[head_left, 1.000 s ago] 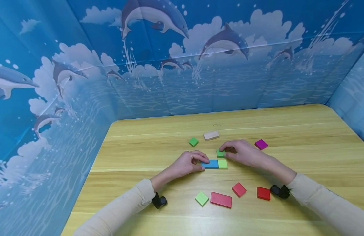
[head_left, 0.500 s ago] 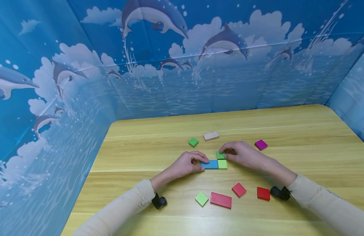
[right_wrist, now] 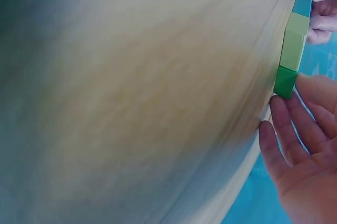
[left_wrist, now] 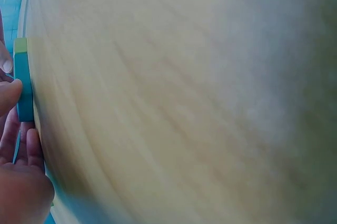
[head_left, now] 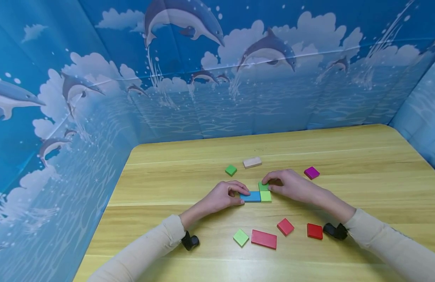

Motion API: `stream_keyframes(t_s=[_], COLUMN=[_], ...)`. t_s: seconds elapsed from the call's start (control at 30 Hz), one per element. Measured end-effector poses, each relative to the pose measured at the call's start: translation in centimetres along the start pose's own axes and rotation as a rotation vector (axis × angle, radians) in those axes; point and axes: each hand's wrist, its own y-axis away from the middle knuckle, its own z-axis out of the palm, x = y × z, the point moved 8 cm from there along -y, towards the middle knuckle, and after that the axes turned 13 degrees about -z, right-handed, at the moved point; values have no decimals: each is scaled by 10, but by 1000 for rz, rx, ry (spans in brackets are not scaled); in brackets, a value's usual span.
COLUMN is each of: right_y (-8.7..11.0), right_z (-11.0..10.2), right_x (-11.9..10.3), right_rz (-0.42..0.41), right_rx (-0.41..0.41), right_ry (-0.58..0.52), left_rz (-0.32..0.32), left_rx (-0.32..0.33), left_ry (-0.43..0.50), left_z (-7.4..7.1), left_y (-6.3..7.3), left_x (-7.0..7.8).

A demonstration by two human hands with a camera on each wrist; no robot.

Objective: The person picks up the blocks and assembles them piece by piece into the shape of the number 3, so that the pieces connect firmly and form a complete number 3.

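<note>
My left hand (head_left: 222,197) pinches the left part of a flat blue rectangular block (head_left: 253,196) between thumb and fingers. A light green square block (head_left: 265,196) touches the blue block's right end. Behind the light green one lies a darker green square block (head_left: 263,187), against its far side. My right hand (head_left: 291,184) grips this darker green block with thumb and forefinger, partly covering it. In the left wrist view the thumb lies on the blue block (left_wrist: 23,97). In the right wrist view the fingers meet the end of the green block (right_wrist: 285,80).
Behind the hands lie a green square block (head_left: 231,170) and a pale wooden block (head_left: 252,162). A purple block (head_left: 311,172) is at right. Nearer are a light green square (head_left: 241,237), a red rectangle (head_left: 263,239) and red squares (head_left: 285,226) on the wooden table (head_left: 161,164).
Over the last second the right hand has drawn the darker green block slightly nearer, closing its small gap to the light green block. The left hand stays in place.
</note>
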Motion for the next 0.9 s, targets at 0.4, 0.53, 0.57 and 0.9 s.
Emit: stream_keyframes(t_s=[0.4,0.53,0.57,0.9], right_y=[2,4,5,17], right_z=[-1,-3,-3,-12], right_x=[0,1,1,-6], right_rz=[7,9,12,39], right_rx=[-9,6,12,37], right_ry=[-8,-10,-9,-27], left_rz=[3,-2,-4,0], left_rx=[0,-2,-2,2], left_ry=[0,9,10,3], left_z=[0,0,1,0], left_y=[0,1,1,1], left_x=[1,0,0,0])
